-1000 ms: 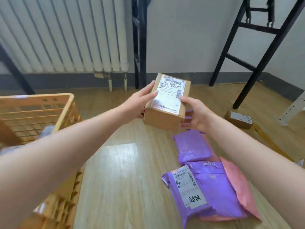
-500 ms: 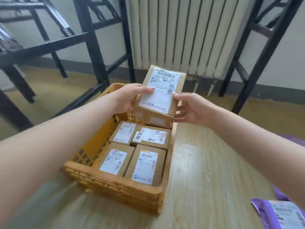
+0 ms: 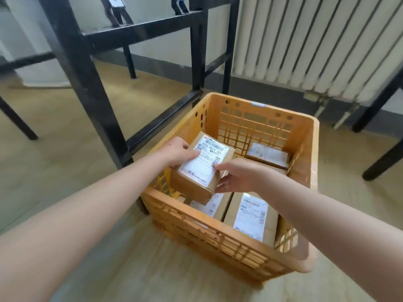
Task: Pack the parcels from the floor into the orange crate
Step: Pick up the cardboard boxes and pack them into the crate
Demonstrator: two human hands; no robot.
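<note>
Both my hands hold a brown cardboard parcel (image 3: 201, 168) with a white shipping label, tilted inside the left part of the orange crate (image 3: 222, 238). My left hand (image 3: 177, 152) grips its left edge and my right hand (image 3: 236, 175) grips its right edge. Under and beside it lie other boxed parcels: one at the front right (image 3: 251, 216), one partly hidden below the held box (image 3: 214, 204), and a small one at the back right (image 3: 268, 154).
The crate stands on a light wooden floor. A black metal frame (image 3: 87, 79) rises just left of and behind the crate. A white radiator (image 3: 316, 44) lines the wall behind, and black furniture legs (image 3: 383, 158) stand at the right.
My view swung from the purple and pink bags on the floor to the crate. Both hands carried the labelled box over the crate and lowered it below the rim on the left side.
</note>
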